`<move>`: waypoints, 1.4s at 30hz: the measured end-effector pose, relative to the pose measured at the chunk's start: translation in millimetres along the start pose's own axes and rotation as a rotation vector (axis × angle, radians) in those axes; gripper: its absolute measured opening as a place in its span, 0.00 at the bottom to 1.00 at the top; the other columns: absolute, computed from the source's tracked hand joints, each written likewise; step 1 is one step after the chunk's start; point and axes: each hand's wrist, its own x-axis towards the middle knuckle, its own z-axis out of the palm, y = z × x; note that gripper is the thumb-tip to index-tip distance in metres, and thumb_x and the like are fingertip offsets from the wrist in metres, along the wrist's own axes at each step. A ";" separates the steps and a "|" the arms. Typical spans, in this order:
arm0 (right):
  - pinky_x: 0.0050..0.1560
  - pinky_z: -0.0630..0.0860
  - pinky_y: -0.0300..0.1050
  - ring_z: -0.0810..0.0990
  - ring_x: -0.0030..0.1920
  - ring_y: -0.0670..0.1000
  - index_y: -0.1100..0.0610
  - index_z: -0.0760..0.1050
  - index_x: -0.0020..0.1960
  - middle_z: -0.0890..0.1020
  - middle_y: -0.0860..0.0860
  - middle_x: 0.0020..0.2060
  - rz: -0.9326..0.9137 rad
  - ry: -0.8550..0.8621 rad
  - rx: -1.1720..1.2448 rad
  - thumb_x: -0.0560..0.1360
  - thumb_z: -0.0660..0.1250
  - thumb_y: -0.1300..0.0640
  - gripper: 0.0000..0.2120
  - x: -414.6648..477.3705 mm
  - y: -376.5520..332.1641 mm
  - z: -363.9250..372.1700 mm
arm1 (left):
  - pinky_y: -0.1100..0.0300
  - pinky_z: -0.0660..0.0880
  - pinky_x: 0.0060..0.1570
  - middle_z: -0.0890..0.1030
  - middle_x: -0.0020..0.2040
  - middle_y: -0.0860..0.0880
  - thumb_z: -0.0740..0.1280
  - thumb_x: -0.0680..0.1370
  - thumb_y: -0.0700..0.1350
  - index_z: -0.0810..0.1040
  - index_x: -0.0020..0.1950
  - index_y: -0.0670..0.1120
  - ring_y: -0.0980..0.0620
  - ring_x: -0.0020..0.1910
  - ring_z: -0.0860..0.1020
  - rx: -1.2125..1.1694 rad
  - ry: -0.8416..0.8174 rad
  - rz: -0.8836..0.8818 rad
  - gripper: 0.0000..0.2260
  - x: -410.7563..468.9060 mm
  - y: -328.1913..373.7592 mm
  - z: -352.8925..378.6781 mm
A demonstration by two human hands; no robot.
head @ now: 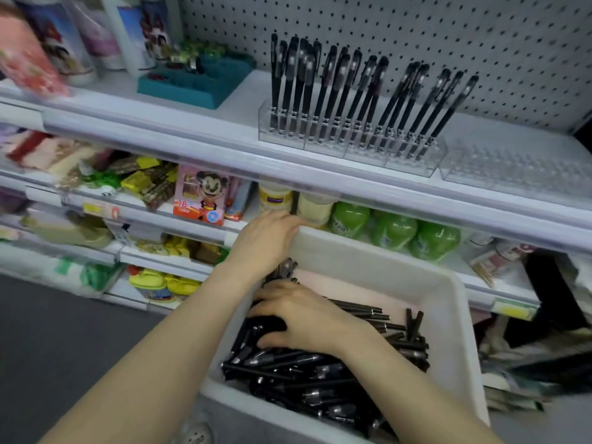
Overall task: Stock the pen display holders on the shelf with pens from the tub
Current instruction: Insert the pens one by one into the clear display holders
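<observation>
A white tub point(448, 302) full of loose black pens point(320, 373) sits in front of me, below the shelf. My left hand point(269, 241) grips the tub's far left corner. Inside the tub, my right hand point(301, 318) lies on the pile with its fingers curled around several pens. On the upper shelf stand clear pen display holders point(346, 145) with several black pens point(352, 91) upright in them. One more clear holder point(512, 168) at the right has no pens in it.
A teal tray point(198, 81) and printed bottles point(64, 36) stand at the shelf's left. Lower shelves carry a boxed toy point(200, 200), jars point(275, 198) and green packs point(394, 230). The pegboard point(416, 36) backs the shelf. The grey floor point(64, 331) lies at the left.
</observation>
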 end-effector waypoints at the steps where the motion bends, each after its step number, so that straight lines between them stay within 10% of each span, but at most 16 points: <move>1: 0.62 0.71 0.54 0.74 0.62 0.56 0.50 0.80 0.60 0.79 0.51 0.60 0.005 0.004 -0.035 0.69 0.73 0.44 0.21 2.3 1.9 2.5 | 0.51 0.73 0.53 0.81 0.53 0.46 0.61 0.81 0.44 0.80 0.62 0.50 0.43 0.52 0.76 0.001 0.001 -0.002 0.12 -0.1 0.4 -0.5; 15: 0.65 0.70 0.41 0.75 0.59 0.43 0.42 0.81 0.56 0.79 0.40 0.58 0.448 -0.243 0.234 0.65 0.78 0.44 0.20 -49.9 34.9 -53.3 | 0.49 0.71 0.55 0.79 0.56 0.46 0.57 0.83 0.47 0.77 0.65 0.49 0.45 0.57 0.74 0.017 -0.053 -0.044 0.14 -2.4 6.4 -5.0; 30: 0.53 0.76 0.44 0.80 0.48 0.52 0.51 0.83 0.48 0.84 0.51 0.46 0.561 0.112 0.023 0.72 0.74 0.55 0.05 -37.0 53.9 -36.9 | 0.54 0.68 0.53 0.78 0.58 0.49 0.56 0.83 0.48 0.77 0.65 0.51 0.48 0.56 0.73 0.055 -0.073 -0.050 0.15 -3.3 10.8 -8.6; 42: 0.45 0.75 0.37 0.79 0.38 0.43 0.56 0.83 0.44 0.84 0.51 0.38 0.444 0.589 0.588 0.71 0.76 0.55 0.05 -61.8 27.2 -107.0 | 0.57 0.68 0.55 0.79 0.59 0.49 0.59 0.82 0.45 0.77 0.66 0.49 0.49 0.59 0.72 0.036 0.013 0.050 0.14 -1.6 13.3 -8.9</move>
